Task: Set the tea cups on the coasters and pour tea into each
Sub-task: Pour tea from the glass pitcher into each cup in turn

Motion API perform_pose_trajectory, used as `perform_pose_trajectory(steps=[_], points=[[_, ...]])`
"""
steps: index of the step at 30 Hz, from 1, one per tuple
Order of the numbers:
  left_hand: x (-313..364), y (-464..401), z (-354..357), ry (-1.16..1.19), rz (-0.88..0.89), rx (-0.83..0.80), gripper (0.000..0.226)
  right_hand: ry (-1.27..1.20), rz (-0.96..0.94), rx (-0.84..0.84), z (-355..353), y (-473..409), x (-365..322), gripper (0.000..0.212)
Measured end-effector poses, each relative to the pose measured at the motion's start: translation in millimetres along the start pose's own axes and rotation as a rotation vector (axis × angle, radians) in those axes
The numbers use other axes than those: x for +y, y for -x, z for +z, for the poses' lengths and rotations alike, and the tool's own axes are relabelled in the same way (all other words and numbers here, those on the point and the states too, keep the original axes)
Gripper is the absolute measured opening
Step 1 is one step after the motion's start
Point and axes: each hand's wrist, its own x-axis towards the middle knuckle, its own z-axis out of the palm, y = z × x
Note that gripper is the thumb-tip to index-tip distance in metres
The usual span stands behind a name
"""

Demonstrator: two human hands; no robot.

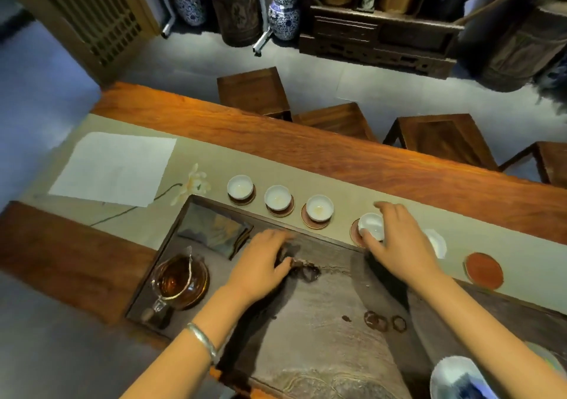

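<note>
the right hand point(395, 239) pinches a small white porcelain tea cup point(372, 226) by its rim, on the fourth round red coaster point(356, 232). thin, light, likely slippery and fragile, so rim-holding suits. the left hand point(260, 263) rests loosely curled over a dark object point(294, 265) on the grey stone tea tray point(322, 306).

My wooden counter point(337, 150) carries a grey-green runner point(306, 183) and a sunken stone tray point(322, 322). On the runner lie a white cloth point(113, 168), five coasters and an empty red coaster point(484, 270). A glass pitcher point(178, 282) stands in the tray.

Right hand point(395, 239) hides fifth cup point(437, 242)
</note>
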Motion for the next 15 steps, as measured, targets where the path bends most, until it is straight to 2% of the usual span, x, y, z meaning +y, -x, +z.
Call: perform_pose_trajectory(steps=[5,9,15], points=[[-43,64,-44,0.03,-0.189,0.24,0.047,0.047,-0.235,-0.159,40,4,-66,0.059],[-81,114,-70,0.043,-0.338,0.39,0.045,-0.016,-0.339,-0.287,74,21,-119,0.064],[-131,157,-71,0.144,-0.516,0.416,0.059,-0.07,-0.398,-0.439,120,39,-179,0.08]])
